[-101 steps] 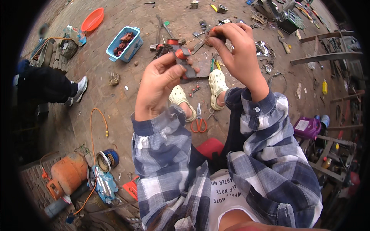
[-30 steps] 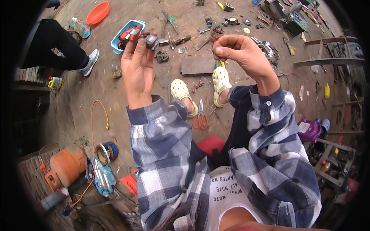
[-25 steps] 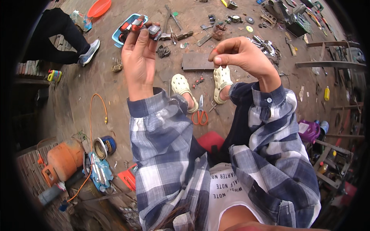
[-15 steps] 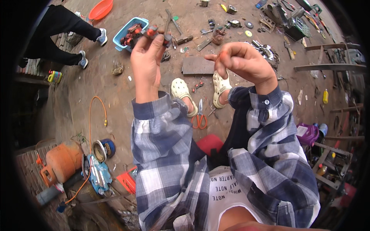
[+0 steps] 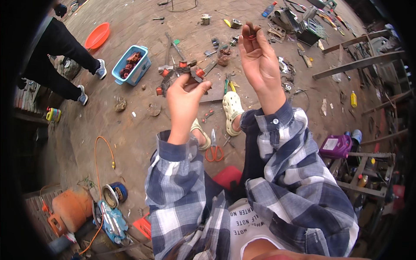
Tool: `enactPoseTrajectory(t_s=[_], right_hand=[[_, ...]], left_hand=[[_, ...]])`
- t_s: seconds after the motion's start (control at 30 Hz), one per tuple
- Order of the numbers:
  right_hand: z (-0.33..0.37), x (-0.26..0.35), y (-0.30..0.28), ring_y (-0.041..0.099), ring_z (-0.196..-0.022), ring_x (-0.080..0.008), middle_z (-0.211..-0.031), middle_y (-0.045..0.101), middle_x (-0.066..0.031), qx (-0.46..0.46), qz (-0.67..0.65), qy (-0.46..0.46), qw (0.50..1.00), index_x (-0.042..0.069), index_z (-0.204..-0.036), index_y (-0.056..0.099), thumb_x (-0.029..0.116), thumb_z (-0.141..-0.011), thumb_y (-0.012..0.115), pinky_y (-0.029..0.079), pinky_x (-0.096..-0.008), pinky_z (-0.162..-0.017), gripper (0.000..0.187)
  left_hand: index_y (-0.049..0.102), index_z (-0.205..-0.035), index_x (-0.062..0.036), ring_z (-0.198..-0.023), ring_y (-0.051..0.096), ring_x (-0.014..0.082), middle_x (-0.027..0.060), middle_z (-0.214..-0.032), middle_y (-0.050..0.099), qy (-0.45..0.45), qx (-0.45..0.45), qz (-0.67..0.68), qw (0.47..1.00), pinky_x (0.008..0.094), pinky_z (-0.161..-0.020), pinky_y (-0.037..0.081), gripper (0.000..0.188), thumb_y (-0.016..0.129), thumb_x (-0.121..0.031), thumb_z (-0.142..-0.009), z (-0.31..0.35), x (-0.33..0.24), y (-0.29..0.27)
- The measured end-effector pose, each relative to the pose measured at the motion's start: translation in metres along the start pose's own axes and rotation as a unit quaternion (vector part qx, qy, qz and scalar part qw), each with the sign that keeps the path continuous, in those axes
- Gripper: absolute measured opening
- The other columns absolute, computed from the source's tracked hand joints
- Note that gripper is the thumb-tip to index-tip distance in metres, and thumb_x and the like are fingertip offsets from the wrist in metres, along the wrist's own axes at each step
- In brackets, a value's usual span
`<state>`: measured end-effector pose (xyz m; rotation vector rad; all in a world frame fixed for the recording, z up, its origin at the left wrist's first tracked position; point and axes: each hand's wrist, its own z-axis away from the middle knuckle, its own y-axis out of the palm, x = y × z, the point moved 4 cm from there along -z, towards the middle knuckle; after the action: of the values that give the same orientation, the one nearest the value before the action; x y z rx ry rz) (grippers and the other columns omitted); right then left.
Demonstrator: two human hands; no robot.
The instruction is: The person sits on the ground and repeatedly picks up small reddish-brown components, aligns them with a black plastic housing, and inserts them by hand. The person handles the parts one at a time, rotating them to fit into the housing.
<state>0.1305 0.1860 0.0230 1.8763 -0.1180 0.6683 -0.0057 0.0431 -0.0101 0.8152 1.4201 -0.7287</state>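
My left hand (image 5: 187, 97) is closed around a dark metal motor core (image 5: 184, 70) with several orange-red coils round its edge, held above the ground in front of me. My right hand (image 5: 260, 56) is raised farther out to the right, palm toward me, its fingertips curled in. A small red piece (image 5: 250, 37) shows between those fingers; its exact kind is too small to tell. Beyond my left hand a blue plastic basket (image 5: 138, 71) holds reddish coil-like parts (image 5: 131, 65). Between my shoes lie orange-handled scissors (image 5: 213, 151) and a small red-and-dark piece (image 5: 208, 115).
Green-and-yellow-handled pliers (image 5: 230, 86) lie by my right shoe. An orange basin (image 5: 97, 35) and another person's legs (image 5: 71, 47) are at the far left. An orange gas cylinder (image 5: 71, 206) stands lower left. Metal frames (image 5: 359, 60) and a purple jug (image 5: 336, 146) line the right side.
My left hand, with the motor core, has come away from the basket, toward me and rightward. My right hand has risen farther away and turned its palm toward me. The view has shifted.
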Motion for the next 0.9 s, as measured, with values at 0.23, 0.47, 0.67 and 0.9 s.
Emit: enactPoseTrajectory(t_s=[0.23, 0.47, 0.67, 0.9], right_hand=[[0.010, 0.014, 0.036, 0.065, -0.087, -0.0141, -0.092, 0.069, -0.0009, 0.120, 0.691, -0.390, 0.597, 0.008, -0.086, 0.065, 0.012, -0.084, 0.065, 0.032, -0.0375, -0.104, 0.004], [0.021, -0.015, 0.036, 0.062, -0.081, -0.0168, -0.081, 0.065, 0.0005, 0.310, 0.768, -0.305, 0.471, 0.011, -0.086, 0.064, 0.014, -0.079, 0.067, 0.036, -0.0371, -0.100, 0.008], [0.044, -0.032, 0.041, 0.061, -0.082, -0.0181, -0.084, 0.066, -0.0013, 0.420, 0.680, -0.114, 0.591, 0.009, -0.095, 0.066, 0.016, -0.084, 0.065, 0.037, -0.0362, -0.096, 0.014], [0.043, -0.027, 0.042, 0.061, -0.082, -0.0201, -0.090, 0.066, -0.0096, 0.410, 0.561, 0.087, 0.713, 0.001, -0.098, 0.065, 0.014, -0.088, 0.062, 0.048, -0.0304, -0.075, 0.017]], left_hand=[[0.062, -0.103, 0.0062, -0.084, 0.065, 0.0133, 0.0083, -0.091, 0.068, 0.035, 0.006, 0.031, 0.999, 0.0252, -0.076, 0.051, 0.029, 0.072, 0.000, -0.076, 0.011, -0.014, 0.008], [0.061, -0.109, 0.0061, -0.087, 0.064, 0.0138, 0.0094, -0.097, 0.067, 0.097, -0.073, 0.085, 0.989, 0.0261, -0.077, 0.052, 0.034, 0.071, 0.002, -0.077, 0.001, -0.025, -0.030], [0.062, -0.107, 0.0052, -0.084, 0.065, 0.0130, 0.0095, -0.093, 0.068, 0.116, -0.099, 0.047, 0.987, 0.0255, -0.076, 0.053, 0.033, 0.072, 0.003, -0.076, -0.002, -0.027, -0.037], [0.059, -0.112, 0.0056, -0.088, 0.065, 0.0151, 0.0091, -0.098, 0.067, 0.090, -0.032, 0.082, 0.992, 0.0267, -0.079, 0.053, 0.038, 0.071, 0.002, -0.076, -0.002, -0.023, -0.033]])
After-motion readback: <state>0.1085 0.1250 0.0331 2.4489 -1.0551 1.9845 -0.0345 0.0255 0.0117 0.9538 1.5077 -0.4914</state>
